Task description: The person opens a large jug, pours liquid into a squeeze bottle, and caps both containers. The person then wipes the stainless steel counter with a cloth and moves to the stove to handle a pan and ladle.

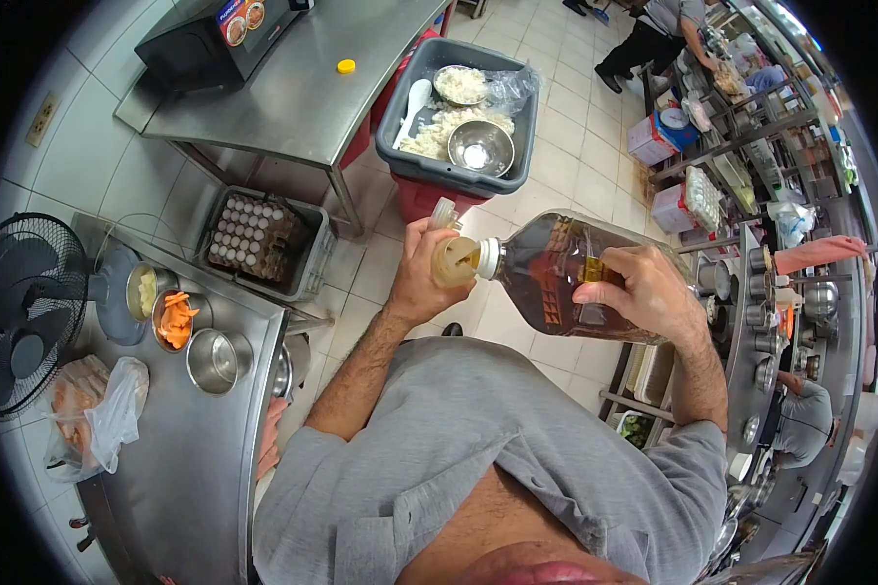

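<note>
My left hand (421, 275) is wrapped round a small translucent container (456, 261) with its mouth toward the jug. A clear cap (445, 214) shows at the fingers of that hand. Tipped on its side, a large jug of dark brown liquid (548, 276) is gripped at its handle by my right hand (642, 290). The jug's white neck (489, 258) meets the mouth of the small container, and some brown liquid shows inside there. Both hands are held in front of my chest, above the tiled floor.
A grey tub (400, 161) with rice, a spoon and bowls stands ahead. Left are a steel table (293, 107) with a yellow cap (345, 66), an egg crate (252, 234), a counter (185, 439) and a fan (31, 312). Right are shelves and two other people.
</note>
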Demonstrator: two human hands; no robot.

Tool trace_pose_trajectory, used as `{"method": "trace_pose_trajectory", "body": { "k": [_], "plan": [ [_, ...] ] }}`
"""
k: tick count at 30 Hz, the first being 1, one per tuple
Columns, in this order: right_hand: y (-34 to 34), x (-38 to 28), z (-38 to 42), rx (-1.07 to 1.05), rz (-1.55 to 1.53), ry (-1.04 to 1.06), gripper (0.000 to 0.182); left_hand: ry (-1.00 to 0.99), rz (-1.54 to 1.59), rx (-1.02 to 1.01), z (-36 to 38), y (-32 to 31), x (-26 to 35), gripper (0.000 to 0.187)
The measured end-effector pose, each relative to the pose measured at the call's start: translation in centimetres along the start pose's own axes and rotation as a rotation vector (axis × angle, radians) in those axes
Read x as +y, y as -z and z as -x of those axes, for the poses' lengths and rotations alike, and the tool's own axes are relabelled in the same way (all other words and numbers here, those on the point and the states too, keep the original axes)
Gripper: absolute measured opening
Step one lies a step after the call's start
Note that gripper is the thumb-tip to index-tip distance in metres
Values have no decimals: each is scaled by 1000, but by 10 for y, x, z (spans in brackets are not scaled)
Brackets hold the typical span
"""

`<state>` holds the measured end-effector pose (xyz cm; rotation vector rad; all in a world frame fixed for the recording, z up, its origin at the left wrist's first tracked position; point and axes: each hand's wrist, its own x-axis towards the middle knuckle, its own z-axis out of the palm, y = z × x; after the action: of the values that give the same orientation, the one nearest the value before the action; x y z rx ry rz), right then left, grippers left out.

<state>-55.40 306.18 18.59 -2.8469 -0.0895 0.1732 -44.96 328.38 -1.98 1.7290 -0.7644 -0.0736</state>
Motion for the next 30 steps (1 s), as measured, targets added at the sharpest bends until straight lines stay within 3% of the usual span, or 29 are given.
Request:
{"method": "trace_pose_trajectory", "body": {
  "k": [6, 8, 30],
  "plan": [
    [3, -2, 1, 2, 18, 13, 59, -10, 24, -3, 1, 1, 3, 66],
    [9, -7, 0, -121, 66, -81, 56, -2, 32, -9, 2, 1, 1, 67],
    [16, -16, 15, -107, 103, -90, 58, -12, -34, -25, 12, 1, 5, 68]
  ]
}}
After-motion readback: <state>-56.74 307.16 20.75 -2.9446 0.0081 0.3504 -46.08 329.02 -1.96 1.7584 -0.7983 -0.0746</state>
